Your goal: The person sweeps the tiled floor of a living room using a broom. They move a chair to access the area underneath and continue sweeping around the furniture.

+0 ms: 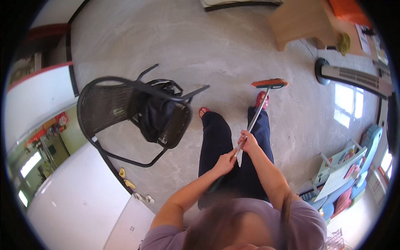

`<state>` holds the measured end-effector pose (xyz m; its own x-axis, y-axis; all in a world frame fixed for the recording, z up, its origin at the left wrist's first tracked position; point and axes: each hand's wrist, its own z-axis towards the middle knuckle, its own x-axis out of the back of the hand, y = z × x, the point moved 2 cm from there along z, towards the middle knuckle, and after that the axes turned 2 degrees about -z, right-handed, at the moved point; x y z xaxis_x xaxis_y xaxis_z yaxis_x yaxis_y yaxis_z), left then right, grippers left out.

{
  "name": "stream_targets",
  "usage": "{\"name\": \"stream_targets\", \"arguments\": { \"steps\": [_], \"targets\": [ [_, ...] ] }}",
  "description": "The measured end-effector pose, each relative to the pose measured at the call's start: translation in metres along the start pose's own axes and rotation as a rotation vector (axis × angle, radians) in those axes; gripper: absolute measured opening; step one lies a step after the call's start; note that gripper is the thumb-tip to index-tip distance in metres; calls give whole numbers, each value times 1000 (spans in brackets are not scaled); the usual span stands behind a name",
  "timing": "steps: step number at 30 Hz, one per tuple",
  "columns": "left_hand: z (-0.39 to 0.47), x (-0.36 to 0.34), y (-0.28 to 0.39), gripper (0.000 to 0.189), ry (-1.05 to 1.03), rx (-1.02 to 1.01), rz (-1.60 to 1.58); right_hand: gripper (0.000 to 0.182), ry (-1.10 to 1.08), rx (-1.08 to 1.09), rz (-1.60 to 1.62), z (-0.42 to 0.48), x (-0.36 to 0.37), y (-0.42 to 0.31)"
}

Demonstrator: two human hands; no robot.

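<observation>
Both my hands grip the light metal handle of a broom. My left hand is closed around it near its tapered top end. Just farther down the handle, my right hand holds on too. The broom head, dark with orange bristles, is on the floor beyond my right foot, which wears a red slipper. On the left stands a black mesh armchair with a black bag or cloth lying on its seat.
A tower fan stands on the right, its base on the grey floor. Beyond it is a wooden desk with a cable beneath. At lower right are a low table and a blue sofa. Yellow shoes lie by the white cabinet.
</observation>
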<state>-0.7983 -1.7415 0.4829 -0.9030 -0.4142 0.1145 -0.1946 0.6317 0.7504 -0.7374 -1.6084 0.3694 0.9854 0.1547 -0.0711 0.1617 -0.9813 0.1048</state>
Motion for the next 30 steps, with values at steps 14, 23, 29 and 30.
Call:
{"name": "stream_targets", "arguments": {
  "steps": [14,23,29,30],
  "targets": [
    [-191,366,-277,54,1647,562,480,58,-469,711,-368,-41,-292,69],
    [-184,397,-333,29,1387,387,-1108,60,-470,837,-592,-35,-335,74],
    [-187,397,-324,37,1445,378,-1052,57,-523,942,-628,-20,-333,69],
    [-185,398,-320,37,1461,395,-1027,55,-539,885,-606,-23,-333,66]
  ]
}}
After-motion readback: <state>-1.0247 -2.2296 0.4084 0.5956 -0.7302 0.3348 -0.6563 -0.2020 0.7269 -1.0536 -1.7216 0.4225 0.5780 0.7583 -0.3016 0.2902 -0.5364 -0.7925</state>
